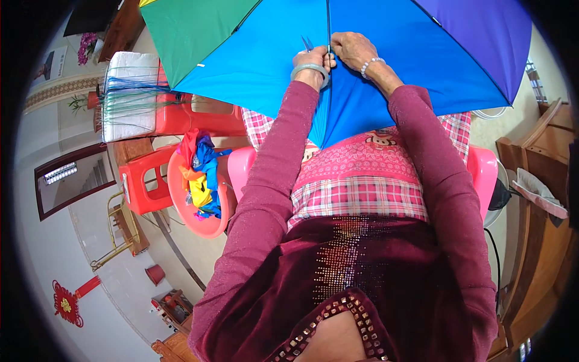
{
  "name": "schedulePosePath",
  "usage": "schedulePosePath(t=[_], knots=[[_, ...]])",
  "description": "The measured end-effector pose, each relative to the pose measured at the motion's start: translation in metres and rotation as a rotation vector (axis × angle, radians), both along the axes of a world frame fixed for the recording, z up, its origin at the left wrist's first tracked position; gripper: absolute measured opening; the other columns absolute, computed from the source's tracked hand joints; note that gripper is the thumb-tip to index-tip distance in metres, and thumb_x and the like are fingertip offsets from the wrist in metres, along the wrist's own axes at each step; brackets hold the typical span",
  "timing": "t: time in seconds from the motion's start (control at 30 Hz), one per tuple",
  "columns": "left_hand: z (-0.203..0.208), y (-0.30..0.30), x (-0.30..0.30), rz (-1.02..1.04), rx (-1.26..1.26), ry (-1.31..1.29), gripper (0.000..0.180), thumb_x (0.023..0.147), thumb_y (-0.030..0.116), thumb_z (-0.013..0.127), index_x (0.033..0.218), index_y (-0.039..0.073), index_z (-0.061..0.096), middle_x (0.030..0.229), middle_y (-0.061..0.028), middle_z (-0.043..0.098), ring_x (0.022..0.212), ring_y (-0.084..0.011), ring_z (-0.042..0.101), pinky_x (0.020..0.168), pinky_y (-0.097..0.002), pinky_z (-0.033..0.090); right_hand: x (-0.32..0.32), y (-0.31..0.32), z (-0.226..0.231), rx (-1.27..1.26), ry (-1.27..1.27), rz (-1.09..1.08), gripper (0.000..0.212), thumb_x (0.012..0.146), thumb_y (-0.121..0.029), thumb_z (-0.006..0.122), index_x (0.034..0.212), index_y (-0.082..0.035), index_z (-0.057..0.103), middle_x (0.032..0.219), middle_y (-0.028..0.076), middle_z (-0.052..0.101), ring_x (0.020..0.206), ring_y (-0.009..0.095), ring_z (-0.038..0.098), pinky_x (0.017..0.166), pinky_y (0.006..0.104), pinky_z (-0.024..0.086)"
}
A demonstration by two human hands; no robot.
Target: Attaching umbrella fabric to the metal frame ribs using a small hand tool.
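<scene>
Spread over my lap is a multicoloured umbrella (398, 66) with blue, green and purple panels and thin dark ribs. My left hand (313, 62), with a bangle at the wrist, is closed at the middle rib (329, 24). Two pointed blades of what look like thread snips (307, 43) stick up from it; their handles are hidden. On the other side of the rib, my right hand (354, 49) is closed with fingertips pinched close to the rib. What it pinches is too small to make out. A beaded bracelet (368, 66) circles the right wrist.
At left, a white foam block (129, 96) carries blue and green threads beside red stools (145, 187). A pink basin (184, 220) holds colourful fabric pieces (202, 175). A pink checked cloth (362, 193) covers my lap. Wooden furniture (537, 241) stands at right.
</scene>
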State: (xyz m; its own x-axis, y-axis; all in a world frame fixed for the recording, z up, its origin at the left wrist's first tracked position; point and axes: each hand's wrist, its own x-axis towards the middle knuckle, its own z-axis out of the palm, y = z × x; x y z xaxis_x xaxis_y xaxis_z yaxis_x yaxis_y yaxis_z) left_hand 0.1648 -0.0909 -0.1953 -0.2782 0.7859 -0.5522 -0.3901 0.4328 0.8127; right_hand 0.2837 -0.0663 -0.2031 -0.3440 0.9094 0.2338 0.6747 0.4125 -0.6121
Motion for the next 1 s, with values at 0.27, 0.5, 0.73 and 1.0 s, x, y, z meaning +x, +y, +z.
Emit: schedulePosePath(t=[0.27, 0.5, 0.73, 1.0], knots=[[0.004, -0.011, -0.005, 0.166, 0.012, 0.027, 0.016, 0.080, 0.000, 0.042, 0.087, -0.014, 0.040, 0.063, -0.0199, 0.056, 0.041, -0.0224, 0.054, 0.029, -0.0264, 0.039, 0.003, -0.014, 0.030, -0.629, 0.282, -0.118, 0.015, 0.078, -0.012, 0.049, 0.079, -0.003, 0.060, 0.069, 0.014, 0.061, 0.053, 0.018, 0.059, 0.044, 0.0299, 0.047], [0.006, -0.009, -0.008, 0.085, 0.027, -0.037, 0.015, 0.081, 0.002, 0.042, 0.085, -0.013, 0.043, 0.069, -0.0221, 0.057, 0.045, -0.0240, 0.056, 0.031, -0.0269, 0.041, 0.012, -0.013, 0.037, -0.788, 0.434, -0.121, 0.013, 0.079, -0.009, 0.050, 0.076, 0.000, 0.058, 0.062, 0.008, 0.059, 0.044, 0.011, 0.054, 0.036, 0.0227, 0.045], [0.006, -0.010, -0.004, 0.083, 0.017, -0.089, 0.015, 0.082, 0.004, 0.045, 0.084, -0.011, 0.047, 0.072, -0.0219, 0.059, 0.048, -0.0239, 0.057, 0.033, -0.0260, 0.042, 0.019, -0.013, 0.033, -0.828, 0.503, -0.102, 0.010, 0.079, -0.008, 0.051, 0.077, 0.001, 0.055, 0.062, 0.004, 0.055, 0.044, 0.008, 0.051, 0.035, 0.0200, 0.042], [0.009, -0.009, -0.005, -0.016, 0.001, -0.117, 0.013, 0.081, 0.004, 0.049, 0.081, -0.009, 0.049, 0.070, -0.0185, 0.058, 0.050, -0.0229, 0.057, 0.035, -0.0258, 0.042, 0.018, -0.015, 0.030, -0.770, 0.494, -0.094, 0.011, 0.079, -0.008, 0.050, 0.074, 0.000, 0.055, 0.060, 0.006, 0.057, 0.044, 0.010, 0.054, 0.036, 0.0226, 0.045]])
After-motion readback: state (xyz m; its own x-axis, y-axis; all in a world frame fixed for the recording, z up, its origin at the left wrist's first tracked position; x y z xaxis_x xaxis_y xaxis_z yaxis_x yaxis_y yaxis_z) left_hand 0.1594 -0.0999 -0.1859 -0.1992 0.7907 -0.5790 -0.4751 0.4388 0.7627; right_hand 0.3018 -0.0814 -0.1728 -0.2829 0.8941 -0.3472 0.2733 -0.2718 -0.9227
